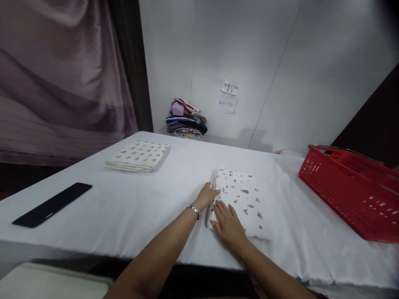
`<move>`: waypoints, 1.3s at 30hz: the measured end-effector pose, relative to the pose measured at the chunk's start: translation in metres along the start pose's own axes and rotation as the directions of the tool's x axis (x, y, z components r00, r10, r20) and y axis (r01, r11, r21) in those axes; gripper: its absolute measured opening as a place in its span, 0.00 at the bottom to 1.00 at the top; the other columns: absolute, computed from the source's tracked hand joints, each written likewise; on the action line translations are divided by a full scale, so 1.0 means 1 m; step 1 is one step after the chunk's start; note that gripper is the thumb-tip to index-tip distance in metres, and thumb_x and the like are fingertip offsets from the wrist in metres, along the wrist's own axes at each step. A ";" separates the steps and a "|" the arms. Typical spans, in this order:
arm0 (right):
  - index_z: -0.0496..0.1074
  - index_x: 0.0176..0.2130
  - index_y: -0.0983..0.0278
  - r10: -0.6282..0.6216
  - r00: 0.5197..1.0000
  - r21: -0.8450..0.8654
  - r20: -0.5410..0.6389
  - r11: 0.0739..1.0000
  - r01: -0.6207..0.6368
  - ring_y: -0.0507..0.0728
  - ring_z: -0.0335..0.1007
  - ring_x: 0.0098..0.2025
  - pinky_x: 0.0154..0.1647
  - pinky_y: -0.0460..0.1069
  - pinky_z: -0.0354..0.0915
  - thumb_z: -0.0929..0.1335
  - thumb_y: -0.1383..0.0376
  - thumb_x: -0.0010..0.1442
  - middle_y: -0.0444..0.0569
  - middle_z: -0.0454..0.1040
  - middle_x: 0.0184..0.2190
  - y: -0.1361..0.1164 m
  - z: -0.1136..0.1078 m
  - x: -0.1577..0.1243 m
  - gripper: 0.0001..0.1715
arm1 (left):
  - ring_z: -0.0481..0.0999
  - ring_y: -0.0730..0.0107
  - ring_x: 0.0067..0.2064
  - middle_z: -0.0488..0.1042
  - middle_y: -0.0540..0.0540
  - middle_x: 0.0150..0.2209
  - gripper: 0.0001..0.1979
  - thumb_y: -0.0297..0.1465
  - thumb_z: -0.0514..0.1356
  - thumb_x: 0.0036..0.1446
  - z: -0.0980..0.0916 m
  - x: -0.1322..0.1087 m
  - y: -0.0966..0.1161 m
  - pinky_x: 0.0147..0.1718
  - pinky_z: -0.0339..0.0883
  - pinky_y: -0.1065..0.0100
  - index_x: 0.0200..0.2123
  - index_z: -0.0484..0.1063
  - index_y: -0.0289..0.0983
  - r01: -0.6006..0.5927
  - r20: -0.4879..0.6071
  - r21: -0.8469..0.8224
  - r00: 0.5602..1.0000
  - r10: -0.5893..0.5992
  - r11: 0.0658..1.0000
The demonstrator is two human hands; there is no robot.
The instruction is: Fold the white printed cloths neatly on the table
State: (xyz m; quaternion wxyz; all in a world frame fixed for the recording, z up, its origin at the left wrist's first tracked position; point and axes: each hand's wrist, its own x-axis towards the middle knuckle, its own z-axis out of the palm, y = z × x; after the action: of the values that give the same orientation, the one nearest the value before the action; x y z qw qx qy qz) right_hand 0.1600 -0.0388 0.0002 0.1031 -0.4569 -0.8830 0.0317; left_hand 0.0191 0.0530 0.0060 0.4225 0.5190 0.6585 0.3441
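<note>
A folded white cloth with small dark prints (241, 199) lies on the white table (131, 207) in front of me. My right hand (227, 222) lies flat on its near left part, fingers stretched out. My left hand (207, 196) is at the cloth's left folded edge, fingers curled against that edge. A bracelet is on my left wrist. Whether the left fingers grip the edge or only press it is unclear.
Another folded white cloth with grey prints (139, 156) lies at the far left. A dark flat slab (51, 204) lies near the left edge. A red plastic basket (352, 189) stands at the right. A pile of folded clothes (186, 119) sits by the wall.
</note>
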 end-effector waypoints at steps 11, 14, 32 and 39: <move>0.52 0.63 0.66 -0.008 1.000 0.026 0.025 1.000 0.008 0.60 0.41 0.65 0.63 0.60 0.43 0.54 0.53 0.65 0.53 0.48 0.64 0.003 -0.002 0.001 0.33 | 0.72 0.60 0.47 0.73 0.39 0.47 0.33 0.33 0.58 0.49 -0.004 -0.021 0.006 0.41 0.62 0.68 0.58 0.55 0.34 -0.049 0.017 0.190 0.999 0.047 0.981; 0.50 0.64 0.65 0.000 0.999 0.071 0.046 0.997 -0.003 0.59 0.40 0.66 0.64 0.61 0.43 0.55 0.53 0.65 0.52 0.48 0.64 0.003 -0.004 0.002 0.33 | 0.72 0.59 0.47 0.72 0.40 0.48 0.32 0.32 0.56 0.50 -0.001 -0.017 0.008 0.42 0.62 0.67 0.59 0.54 0.36 -0.060 -0.017 0.209 0.998 0.065 0.976; 0.56 0.61 0.68 0.279 0.959 0.123 -0.055 0.955 -0.271 0.60 0.40 0.66 0.62 0.60 0.44 0.55 0.56 0.63 0.56 0.49 0.64 0.085 -0.023 0.086 0.31 | 0.73 0.61 0.45 0.74 0.46 0.45 0.27 0.36 0.56 0.53 -0.004 -0.014 -0.002 0.42 0.61 0.67 0.57 0.58 0.42 -0.146 -0.037 0.159 0.987 0.154 0.976; 0.52 0.62 0.66 0.260 0.957 -0.050 0.127 0.965 -0.256 0.59 0.37 0.66 0.63 0.60 0.40 0.53 0.57 0.65 0.52 0.46 0.65 0.090 -0.001 0.095 0.30 | 0.73 0.61 0.45 0.74 0.46 0.46 0.26 0.34 0.56 0.52 -0.004 -0.013 -0.001 0.42 0.62 0.66 0.55 0.60 0.42 -0.127 -0.036 0.201 0.990 0.137 0.971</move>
State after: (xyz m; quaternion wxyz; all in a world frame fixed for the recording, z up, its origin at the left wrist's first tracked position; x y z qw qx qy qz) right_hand 0.1789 0.0907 0.0024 0.0316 -0.5666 -0.8212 0.0607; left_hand 0.0170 0.0404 0.0094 0.3283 0.5924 0.6639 0.3170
